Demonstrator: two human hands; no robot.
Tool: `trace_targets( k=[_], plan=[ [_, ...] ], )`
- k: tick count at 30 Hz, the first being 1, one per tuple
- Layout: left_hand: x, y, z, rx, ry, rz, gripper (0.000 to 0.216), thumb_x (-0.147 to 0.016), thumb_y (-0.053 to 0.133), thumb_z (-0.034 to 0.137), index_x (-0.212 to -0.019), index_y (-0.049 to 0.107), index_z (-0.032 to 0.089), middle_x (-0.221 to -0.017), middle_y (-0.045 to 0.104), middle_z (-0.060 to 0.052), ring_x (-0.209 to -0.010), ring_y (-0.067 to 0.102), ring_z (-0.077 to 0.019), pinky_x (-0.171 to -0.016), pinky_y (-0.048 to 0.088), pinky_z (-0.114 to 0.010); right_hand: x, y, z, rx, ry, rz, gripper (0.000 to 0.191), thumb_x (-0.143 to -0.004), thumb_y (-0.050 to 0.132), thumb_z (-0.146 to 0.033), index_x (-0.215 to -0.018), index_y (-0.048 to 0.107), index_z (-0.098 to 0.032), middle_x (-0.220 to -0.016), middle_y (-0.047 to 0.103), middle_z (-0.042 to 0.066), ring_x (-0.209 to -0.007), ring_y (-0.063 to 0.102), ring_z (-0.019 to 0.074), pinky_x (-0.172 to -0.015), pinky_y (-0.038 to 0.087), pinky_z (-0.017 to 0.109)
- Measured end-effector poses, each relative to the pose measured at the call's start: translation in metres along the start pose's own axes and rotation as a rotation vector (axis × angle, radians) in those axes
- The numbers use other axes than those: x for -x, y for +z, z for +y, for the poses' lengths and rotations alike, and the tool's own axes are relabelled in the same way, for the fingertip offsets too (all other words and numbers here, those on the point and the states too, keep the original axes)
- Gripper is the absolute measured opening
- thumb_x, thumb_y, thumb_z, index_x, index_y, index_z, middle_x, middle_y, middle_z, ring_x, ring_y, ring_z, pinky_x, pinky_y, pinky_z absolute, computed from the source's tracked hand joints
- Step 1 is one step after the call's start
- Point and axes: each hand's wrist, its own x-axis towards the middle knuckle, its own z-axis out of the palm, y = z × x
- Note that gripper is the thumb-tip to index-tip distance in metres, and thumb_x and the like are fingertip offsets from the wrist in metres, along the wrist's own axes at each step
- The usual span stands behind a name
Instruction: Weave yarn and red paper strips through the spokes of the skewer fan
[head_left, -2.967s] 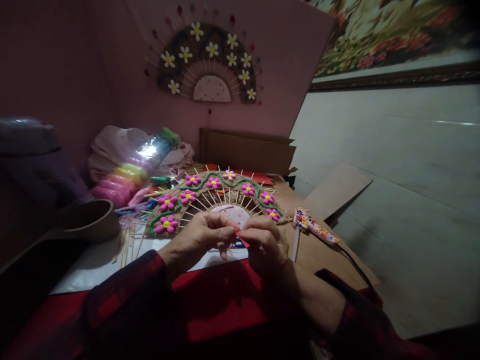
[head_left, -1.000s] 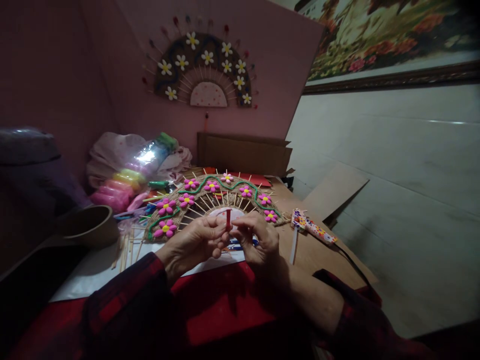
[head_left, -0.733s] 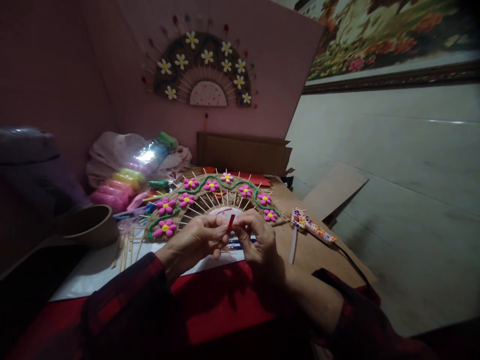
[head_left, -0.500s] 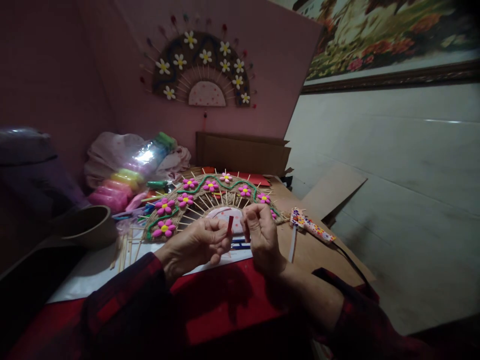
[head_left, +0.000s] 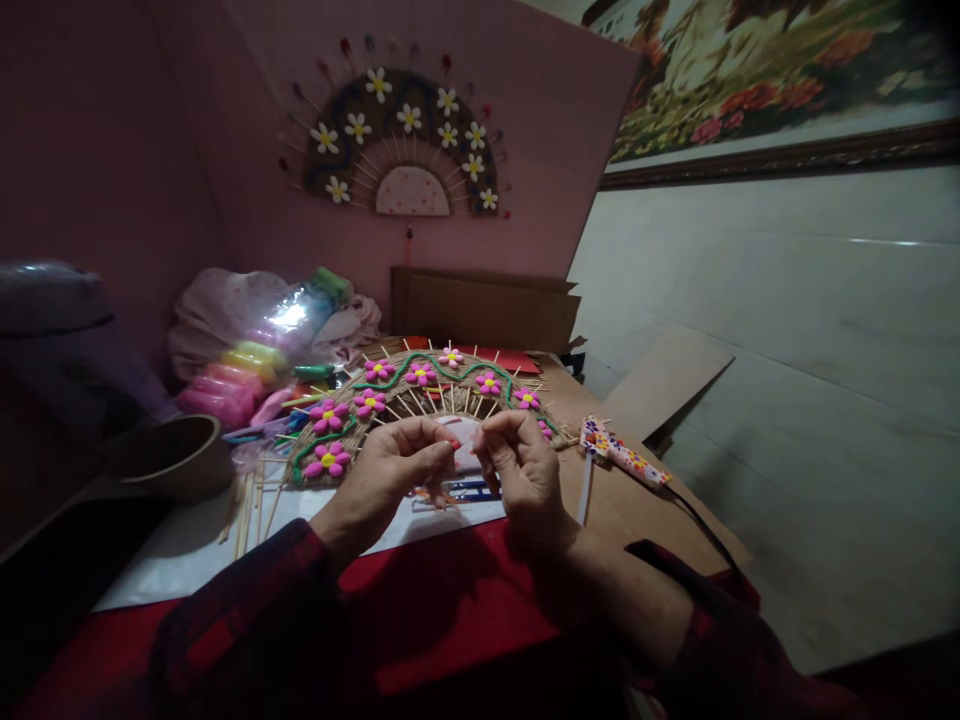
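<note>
My left hand and my right hand are raised close together over the table, both with fingers pinched. Between their fingertips is a small red piece, mostly hidden; only a red tip shows at my left fingers. Just behind the hands lies a half-round woven fan with pink flowers, a green wavy cord and wooden sticks poking out round its rim. Its pale dotted centre is partly covered by my fingers.
A patterned glue gun with a black cord lies to the right on brown cardboard. To the left stand a round brown bowl, loose sticks and bags of coloured clay. A second flower fan hangs on the pink wall.
Three seconds ago both hands pinched a flat red scrap lower down. It then stood upright as a thin red roll between the fingers. Now the hands are higher and it is nearly hidden.
</note>
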Motion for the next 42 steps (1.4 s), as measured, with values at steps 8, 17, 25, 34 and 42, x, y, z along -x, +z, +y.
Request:
trace_targets(
  k=[8, 17, 25, 34, 42],
  plan=[
    [0.002, 0.003, 0.001, -0.2, 0.182, 0.147, 0.014, -0.072, 0.07, 0.024, -0.074, 0.064, 0.012, -0.062, 0.059, 0.0, -0.05, 0.054, -0.0096, -0.044, 0.048, -0.02, 0.003, -0.005, 0.0, 0.104, -0.081, -0.077, 0.015, -0.087, 0.055, -0.028, -0.078, 0.056, -0.017, -0.063, 0.05, -0.003, -0.048, 0.042, 0.0065, -0.044, 0.034, 0.019],
    [0.002, 0.003, -0.006, -0.302, 0.274, 0.188, 0.01, -0.072, 0.068, 0.02, -0.076, 0.063, 0.012, -0.069, 0.062, -0.001, -0.053, 0.057, -0.0094, -0.045, 0.049, -0.018, 0.005, -0.005, -0.005, 0.14, -0.073, -0.107, 0.01, -0.085, 0.058, -0.027, -0.086, 0.058, -0.018, -0.073, 0.058, 0.001, -0.06, 0.054, 0.0102, -0.053, 0.043, 0.021],
    [0.002, 0.003, -0.008, -0.305, 0.252, 0.161, 0.008, -0.074, 0.066, 0.02, -0.078, 0.063, 0.014, -0.072, 0.062, -0.002, -0.057, 0.058, -0.0099, -0.049, 0.051, -0.019, 0.007, -0.004, -0.01, 0.357, -0.237, -0.089, 0.005, -0.085, 0.055, -0.016, -0.085, 0.06, -0.016, -0.072, 0.059, 0.002, -0.061, 0.054, 0.0117, -0.056, 0.044, 0.024],
    [0.002, 0.005, -0.004, -0.253, 0.239, 0.19, 0.009, -0.069, 0.069, 0.017, -0.074, 0.064, 0.012, -0.068, 0.062, -0.001, -0.052, 0.057, -0.0088, -0.043, 0.05, -0.018, 0.007, -0.006, -0.005, 0.442, -0.487, -0.134, 0.021, -0.08, 0.055, -0.004, -0.096, 0.06, -0.017, -0.081, 0.061, 0.004, -0.074, 0.058, 0.0142, -0.065, 0.048, 0.028],
    [0.003, 0.007, -0.002, -0.227, 0.231, 0.215, 0.009, -0.066, 0.071, 0.015, -0.071, 0.064, 0.012, -0.066, 0.062, -0.001, -0.05, 0.057, -0.0084, -0.041, 0.049, -0.016, 0.007, -0.006, -0.007, 0.454, -0.488, -0.088, 0.023, -0.08, 0.056, -0.004, -0.098, 0.06, -0.016, -0.087, 0.064, 0.006, -0.079, 0.062, 0.0158, -0.068, 0.052, 0.029]
  ],
)
